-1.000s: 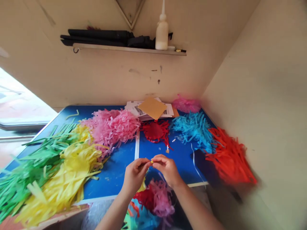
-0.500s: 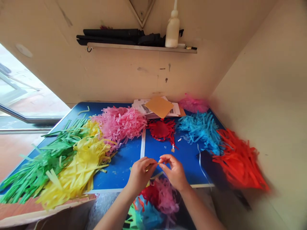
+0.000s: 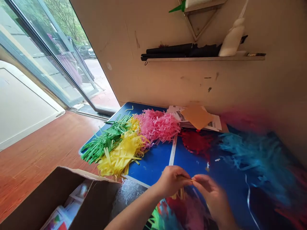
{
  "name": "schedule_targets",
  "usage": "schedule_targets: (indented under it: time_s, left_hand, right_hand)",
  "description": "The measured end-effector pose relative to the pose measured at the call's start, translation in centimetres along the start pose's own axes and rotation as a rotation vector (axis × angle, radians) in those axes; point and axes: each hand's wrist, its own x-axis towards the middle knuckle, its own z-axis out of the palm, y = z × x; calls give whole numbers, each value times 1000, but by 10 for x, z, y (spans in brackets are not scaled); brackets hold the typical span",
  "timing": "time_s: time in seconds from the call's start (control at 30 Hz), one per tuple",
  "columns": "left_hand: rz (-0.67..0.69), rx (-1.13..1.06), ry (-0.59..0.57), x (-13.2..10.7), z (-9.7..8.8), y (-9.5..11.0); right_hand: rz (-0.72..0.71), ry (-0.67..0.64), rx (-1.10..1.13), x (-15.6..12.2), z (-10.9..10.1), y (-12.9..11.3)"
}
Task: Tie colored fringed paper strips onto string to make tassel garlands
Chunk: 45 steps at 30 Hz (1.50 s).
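Strip: a thin yellowish paper strip (image 3: 186, 178) lies between the two hands, and its middle part is very small and hard to see.
Left hand: the left hand (image 3: 171, 181) is closed, and its fingers (image 3: 178, 179) pinch one end of the strip.
Right hand: the right hand (image 3: 212, 195) is blurred by motion. Its fingers (image 3: 198, 180) come to the other end of the strip, but I cannot tell if they are gripping it.
Under the hands: a heap of colored paper fringe (image 3: 177, 212) sits below the tabletop edge, partly hidden by the hands and cut off by the frame.
Tabletop: the blue tabletop (image 3: 153, 166) carries bundles of green paper fringe (image 3: 103, 143), yellow paper fringe (image 3: 120, 156) and pink paper fringe (image 3: 158, 126).
Right side: red paper fringe (image 3: 196, 142) and blue paper fringe (image 3: 256, 163) are blurred.
Back edge: an orange paper sheet (image 3: 196, 116) lies on printed papers (image 3: 175, 113).
Near left: a cardboard box (image 3: 59, 191) stands on the wooden floor (image 3: 40, 153).
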Motion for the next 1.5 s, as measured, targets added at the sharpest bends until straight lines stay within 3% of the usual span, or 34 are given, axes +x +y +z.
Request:
schedule_targets:
  time_s: [0.17, 0.27, 0.37, 0.8, 1.1, 1.3, 1.5]
  left_hand:
    - [285, 321, 143, -2, -5, -2]
    - [505, 385, 183, -2, 0, -4]
    - [602, 404, 215, -1, 5, -4]
    - [672, 418, 213, -1, 14, -11]
    - [526, 421, 173, -1, 20, -18]
    - [549, 403, 165, -2, 21, -22]
    - [438, 394, 97, -1, 25, -22]
  right_hand:
    - [-210, 94, -250, -1, 1, -17]
    - [-309, 96, -321, -2, 6, -25]
    - [-351, 95, -342, -6, 8, -30]
    - [-382, 132, -353, -19, 5, -35]
    - [-397, 162, -401, -21, 5, -29]
    - [-358, 160, -400, -22, 4, -25]
    - [-377, 164, -422, -24, 8, -23]
